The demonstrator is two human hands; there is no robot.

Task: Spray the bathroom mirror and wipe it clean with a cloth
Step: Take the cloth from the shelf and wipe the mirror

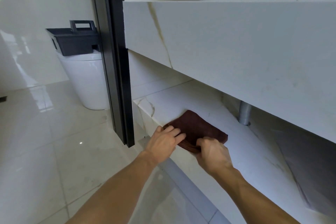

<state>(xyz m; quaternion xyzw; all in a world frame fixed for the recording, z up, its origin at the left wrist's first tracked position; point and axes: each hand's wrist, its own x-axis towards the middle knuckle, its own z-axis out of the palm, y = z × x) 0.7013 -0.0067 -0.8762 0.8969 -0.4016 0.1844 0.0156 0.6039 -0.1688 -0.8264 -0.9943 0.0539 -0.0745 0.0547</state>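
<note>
A folded dark brown cloth [198, 129] lies on the low marble shelf [236, 132] under the vanity counter. My left hand [163, 142] rests on the cloth's near left corner, fingers laid flat on top. My right hand [212, 152] is closed around the cloth's front edge, thumb on top. The mirror and a spray bottle are out of view.
The thick marble vanity front [236, 45] overhangs the shelf. A grey drain pipe [244, 112] drops into the shelf at the right. A black door frame [116, 60] stands to the left. Beyond it a dark caddy [74, 40] sits on a white toilet [87, 82]. Glossy floor tiles spread below.
</note>
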